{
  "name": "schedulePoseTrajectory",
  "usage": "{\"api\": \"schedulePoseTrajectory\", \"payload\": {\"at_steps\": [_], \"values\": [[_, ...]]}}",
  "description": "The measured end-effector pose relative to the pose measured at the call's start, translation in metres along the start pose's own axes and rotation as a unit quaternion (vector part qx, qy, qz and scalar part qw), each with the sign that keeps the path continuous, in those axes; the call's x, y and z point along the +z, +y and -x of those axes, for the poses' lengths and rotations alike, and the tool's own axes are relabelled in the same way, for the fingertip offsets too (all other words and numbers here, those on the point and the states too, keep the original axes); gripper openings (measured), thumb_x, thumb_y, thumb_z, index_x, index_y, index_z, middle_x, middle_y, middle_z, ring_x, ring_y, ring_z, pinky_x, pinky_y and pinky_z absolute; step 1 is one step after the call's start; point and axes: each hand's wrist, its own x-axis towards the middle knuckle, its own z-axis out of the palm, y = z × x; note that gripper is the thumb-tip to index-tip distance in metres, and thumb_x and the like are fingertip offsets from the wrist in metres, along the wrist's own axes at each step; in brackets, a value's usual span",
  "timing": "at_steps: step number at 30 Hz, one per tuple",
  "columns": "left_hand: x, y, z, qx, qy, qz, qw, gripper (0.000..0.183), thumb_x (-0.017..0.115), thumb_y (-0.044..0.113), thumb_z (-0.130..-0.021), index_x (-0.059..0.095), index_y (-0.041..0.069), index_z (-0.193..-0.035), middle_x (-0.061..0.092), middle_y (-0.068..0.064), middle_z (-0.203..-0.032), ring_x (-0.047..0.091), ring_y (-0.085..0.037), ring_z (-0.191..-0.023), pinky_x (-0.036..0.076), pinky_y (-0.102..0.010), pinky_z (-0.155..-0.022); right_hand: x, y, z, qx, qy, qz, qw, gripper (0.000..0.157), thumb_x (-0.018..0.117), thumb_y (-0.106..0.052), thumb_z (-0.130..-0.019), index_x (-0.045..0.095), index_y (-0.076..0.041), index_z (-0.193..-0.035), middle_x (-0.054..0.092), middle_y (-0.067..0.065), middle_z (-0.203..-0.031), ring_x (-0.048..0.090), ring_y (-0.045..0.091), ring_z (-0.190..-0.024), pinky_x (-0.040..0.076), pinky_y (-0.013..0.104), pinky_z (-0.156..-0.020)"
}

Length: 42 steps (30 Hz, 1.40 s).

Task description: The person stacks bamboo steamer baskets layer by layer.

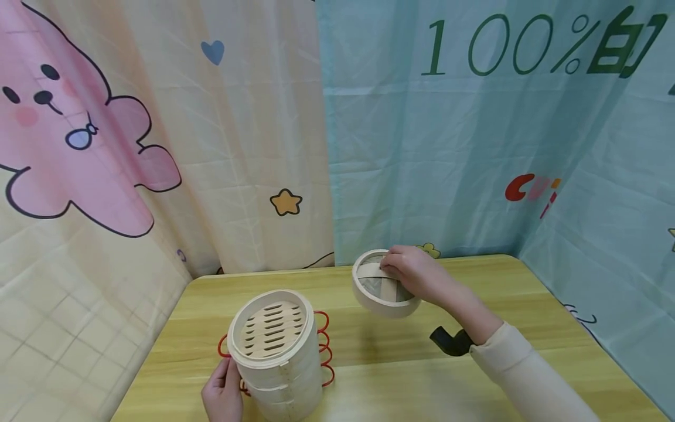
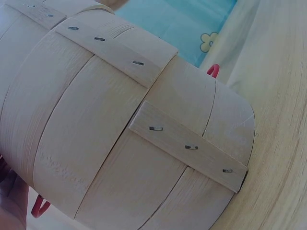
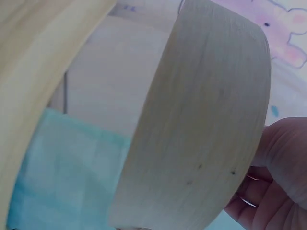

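A stack of pale bamboo steamer baskets (image 1: 287, 381) stands upright at the table's front left, its slatted inner base showing at the top. Red loop handles (image 1: 326, 346) line its sides. At the stack's left side my left hand (image 1: 222, 390) grips it beside an upper red loop; part of the hand lies outside the left wrist view. To the right, my right hand (image 1: 416, 272) holds the round steamer lid (image 1: 387, 306) by its crossed top strap, tilted and raised above the table. The lid's smooth side wall (image 3: 201, 115) fills much of the right wrist view.
A wood-grain table (image 1: 390, 375) lies under everything. Printed curtains (image 1: 253, 146) hang behind it and at both sides. A black curved piece (image 1: 452, 341) sits by the right wrist.
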Motion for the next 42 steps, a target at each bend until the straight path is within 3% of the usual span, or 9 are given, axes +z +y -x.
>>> {"api": "schedulePoseTrajectory", "payload": {"at_steps": [7,14,20,26,42], "values": [[-0.001,0.0,0.0,-0.007,-0.007,0.01,0.9999,0.037,0.051,-0.001,-0.092,0.069,0.026,-0.075,0.06,0.007,-0.058,0.049,-0.002,-0.042,0.041,-0.015,-0.036,-0.017,-0.028,-0.032,-0.023,-0.004,-0.004,1.0,0.007,0.066,0.002,-0.081,0.067,-0.005,-0.084,0.057,0.002,-0.077,0.055,0.014,-0.069,0.047,0.023,-0.058],[0.0,0.002,0.0,0.0,-0.001,0.013,0.9999,0.037,0.052,0.0,-0.091,0.069,0.027,-0.075,0.061,0.008,-0.058,0.05,-0.002,-0.042,0.041,-0.015,-0.036,-0.017,-0.047,-0.051,-0.049,-0.001,-0.013,0.999,0.008,0.065,0.0,-0.083,0.067,-0.007,-0.082,0.056,0.001,-0.077,0.054,0.013,-0.068,0.045,0.02,-0.058],[0.0,0.001,0.0,0.016,0.007,-0.015,0.9997,0.037,0.053,0.001,-0.09,0.069,0.03,-0.074,0.063,0.013,-0.063,0.055,0.002,-0.052,0.043,-0.012,-0.042,-0.009,-0.064,-0.065,-0.081,0.009,-0.001,0.997,0.005,0.067,-0.002,-0.082,0.067,-0.007,-0.082,0.057,0.001,-0.077,0.054,0.014,-0.068,0.046,0.02,-0.06],[0.0,0.001,0.0,0.02,0.006,-0.017,0.9996,0.039,0.052,0.0,-0.09,0.069,0.031,-0.074,0.062,0.013,-0.061,0.053,0.001,-0.049,0.042,-0.012,-0.041,0.002,-0.08,-0.074,-0.123,0.014,0.023,0.992,0.01,0.065,-0.002,-0.083,0.065,-0.009,-0.075,0.054,0.0,-0.074,0.051,0.014,-0.065,0.044,0.02,-0.06],[-0.001,-0.001,-0.001,0.042,0.004,-0.019,0.9989,0.037,0.053,-0.002,-0.089,0.07,0.028,-0.076,0.064,0.014,-0.067,0.057,0.004,-0.061,0.045,-0.008,-0.054,0.029,-0.109,-0.09,-0.161,-0.016,0.049,0.986,0.017,0.06,0.004,-0.081,0.063,-0.012,-0.074,0.051,-0.003,-0.071,0.047,0.01,-0.063,0.041,0.02,-0.059]]}}
